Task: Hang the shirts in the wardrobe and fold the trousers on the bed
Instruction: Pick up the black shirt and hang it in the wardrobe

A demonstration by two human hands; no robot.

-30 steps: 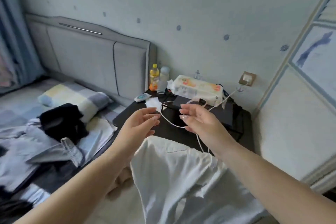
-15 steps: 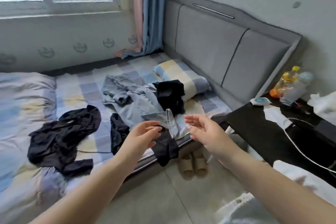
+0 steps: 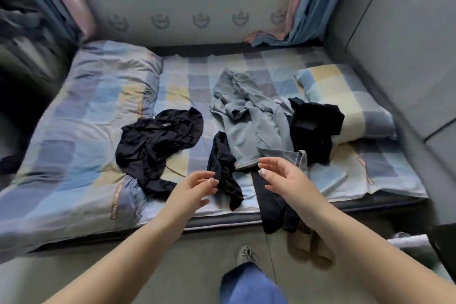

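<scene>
Denim trousers [image 3: 254, 128] lie crumpled on the bed [image 3: 98, 145], long axis running away from the person, hem end nearest and just beyond the right hand [image 3: 283, 177]; that hand is the closer one. The left hand [image 3: 195, 187] hovers by a black garment [image 3: 224, 168]. Both hands are half open and hold nothing. Half a second ago the view faced the headboard; now it squares on the bed

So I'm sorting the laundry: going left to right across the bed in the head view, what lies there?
Folded quilt → crumpled black garment → small black garment → grey-blue trousers → black garment → checked pillow.
</scene>
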